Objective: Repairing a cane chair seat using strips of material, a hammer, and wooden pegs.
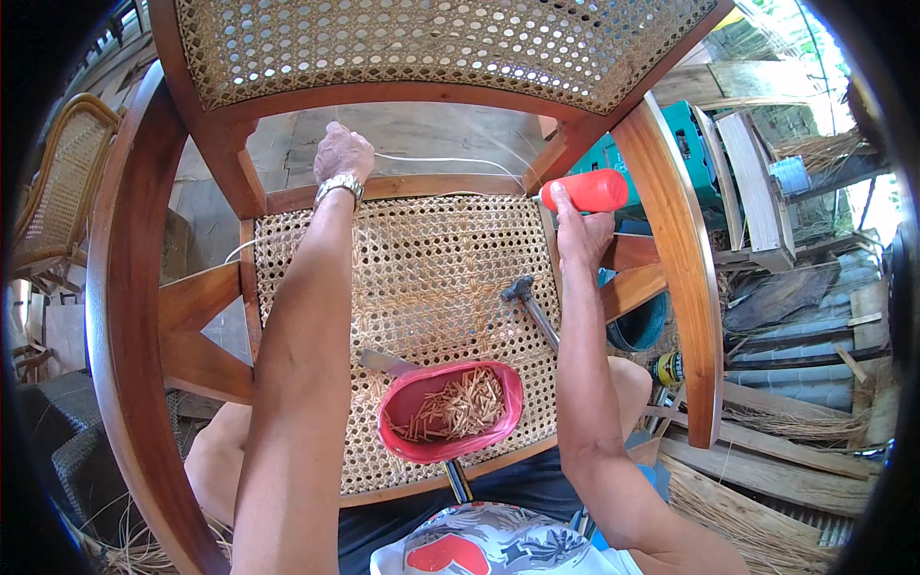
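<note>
One cane seat (pixel 402 254), inside a wooden chair frame (pixel 680 268), looks mostly woven; loose strand (pixel 441 160) at rear edge, so edging prob. left. R hand (pixel 582 232) wrapped round red bottle (pixel 599 192), nr rear R corner; L hand (pixel 343 153) curled by strand, grip unclear. On seat: hammer (pixel 520 290), tray (pixel 410 404) w/ pegs (pixel 470 404). Grey floor (pixel 431 125); 2nd cane chair (pixel 69 182) L, planks (pixel 767 470) R.

A curved-frame caned chair (pixel 72 182) stands at the left. At the far right is a green crate (pixel 692 165); nearer, a dark bucket (pixel 642 328) and a yellow-and-black can (pixel 668 369). Corrugated sheets (pixel 800 337) lie farther right, planks (pixel 767 470) and straw-like strips (pixel 736 510) near right.
</note>
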`<state>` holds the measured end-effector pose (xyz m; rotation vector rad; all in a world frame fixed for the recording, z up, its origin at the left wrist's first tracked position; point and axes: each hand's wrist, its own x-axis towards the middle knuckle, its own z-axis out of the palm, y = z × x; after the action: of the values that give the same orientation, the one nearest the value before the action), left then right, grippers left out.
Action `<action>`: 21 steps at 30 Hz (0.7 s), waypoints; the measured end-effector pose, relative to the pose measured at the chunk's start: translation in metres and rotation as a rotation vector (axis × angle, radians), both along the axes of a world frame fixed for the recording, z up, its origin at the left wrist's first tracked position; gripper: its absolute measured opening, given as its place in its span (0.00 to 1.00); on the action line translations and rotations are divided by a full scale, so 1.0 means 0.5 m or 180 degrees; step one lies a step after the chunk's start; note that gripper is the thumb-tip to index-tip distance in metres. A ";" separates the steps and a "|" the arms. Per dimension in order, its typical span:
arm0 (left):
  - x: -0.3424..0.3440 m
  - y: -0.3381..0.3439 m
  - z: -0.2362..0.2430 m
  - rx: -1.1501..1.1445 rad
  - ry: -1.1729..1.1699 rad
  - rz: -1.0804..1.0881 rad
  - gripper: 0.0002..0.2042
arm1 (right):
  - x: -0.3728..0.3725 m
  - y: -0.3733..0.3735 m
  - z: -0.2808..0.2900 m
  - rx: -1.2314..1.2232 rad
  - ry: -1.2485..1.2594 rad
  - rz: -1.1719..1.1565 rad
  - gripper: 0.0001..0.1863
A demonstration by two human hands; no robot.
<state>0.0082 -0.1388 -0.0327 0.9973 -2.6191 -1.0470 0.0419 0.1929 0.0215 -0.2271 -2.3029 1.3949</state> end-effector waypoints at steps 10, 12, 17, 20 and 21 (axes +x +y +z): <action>0.002 0.006 0.007 -0.0044 0.0206 0.0388 0.15 | 0.003 -0.012 -0.026 0.0269 0.0197 -0.0070 0.22; 0.004 0.005 0.011 -0.0037 0.0206 0.0344 0.15 | -0.001 -0.012 -0.029 0.0255 0.0280 -0.0084 0.23; 0.001 0.006 0.004 -0.0037 0.0241 0.0235 0.15 | -0.022 0.005 -0.058 0.0169 0.0412 -0.0056 0.19; 0.000 0.000 0.002 -0.0012 0.0274 0.0383 0.15 | -0.028 0.004 -0.057 0.0280 0.0383 -0.0149 0.19; 0.003 0.004 0.003 -0.0012 0.0288 0.0333 0.15 | -0.028 0.006 -0.060 0.0286 0.0379 -0.0147 0.19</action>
<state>0.0095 -0.1370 -0.0311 1.0479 -2.4679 -1.0372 0.0277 0.1958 -0.0085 -0.1639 -2.2419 1.2449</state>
